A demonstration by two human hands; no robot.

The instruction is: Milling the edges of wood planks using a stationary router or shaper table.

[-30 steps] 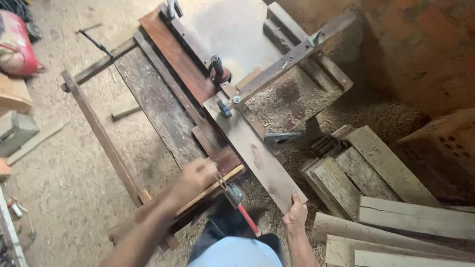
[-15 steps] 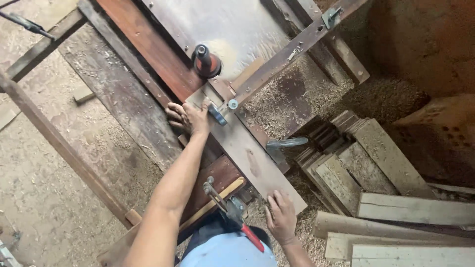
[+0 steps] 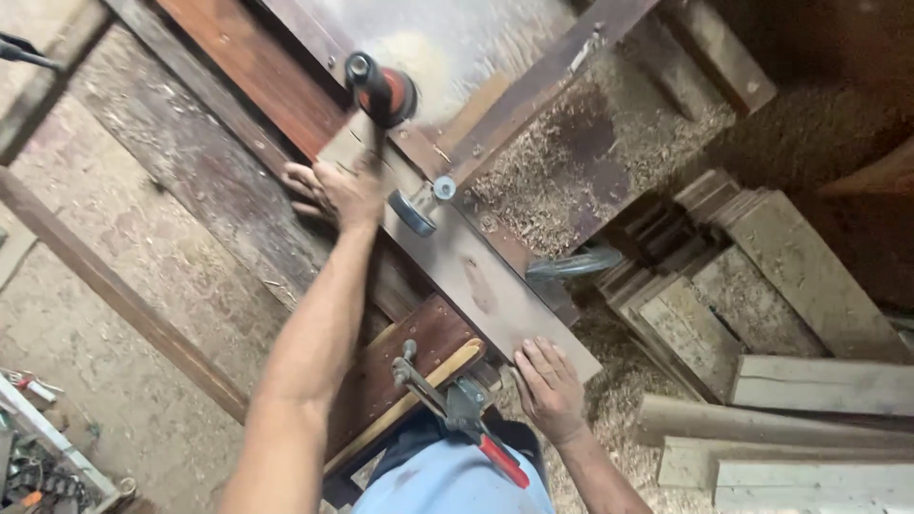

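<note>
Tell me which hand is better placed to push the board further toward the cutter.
Probably the right hand: it rests flat on the near end of the board, behind it. The left hand presses near the far end, close to the red cutter guard, so it suits steadying.

board [image 3: 466,276] on bench | L hand [image 3: 333,190] far end | R hand [image 3: 547,385] near end | clamp [image 3: 457,409] left of R hand

The far end of the long board [image 3: 457,257] is hidden under the left hand [image 3: 338,190] and the red-capped machine head [image 3: 386,90], which is blurred. Near the board's close end, the red-handled clamp [image 3: 457,409] partly disappears behind the person's blue shirt [image 3: 447,485], itself cut by the bottom edge.
</note>
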